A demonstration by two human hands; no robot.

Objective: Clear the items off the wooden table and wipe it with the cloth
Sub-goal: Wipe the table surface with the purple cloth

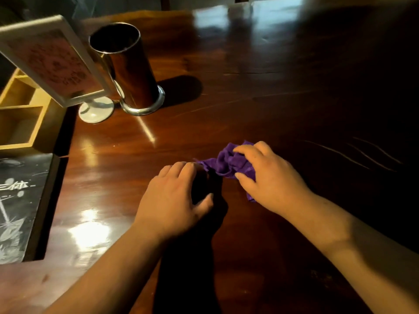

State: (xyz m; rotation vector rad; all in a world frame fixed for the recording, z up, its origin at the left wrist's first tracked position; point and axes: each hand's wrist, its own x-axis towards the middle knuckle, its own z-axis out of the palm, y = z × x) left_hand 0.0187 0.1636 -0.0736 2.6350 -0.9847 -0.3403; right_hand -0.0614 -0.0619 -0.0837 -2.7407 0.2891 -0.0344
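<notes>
A crumpled purple cloth (226, 162) lies on the dark polished wooden table (260, 91), near its middle. My right hand (269, 177) rests on the cloth's right part, fingers curled around it. My left hand (176, 198) hovers just left of it; its fingertips touch the cloth's left edge, and the fingers are spread and bent. A shiny metal cylinder holder (129, 66) stands upright at the far left. Next to it is a white-framed sign (52, 60) on a round foot.
A light wooden box with compartments (20, 114) sits at the left edge. Below it lies a black book with white print (18, 205). The right side of the table is in deep shadow.
</notes>
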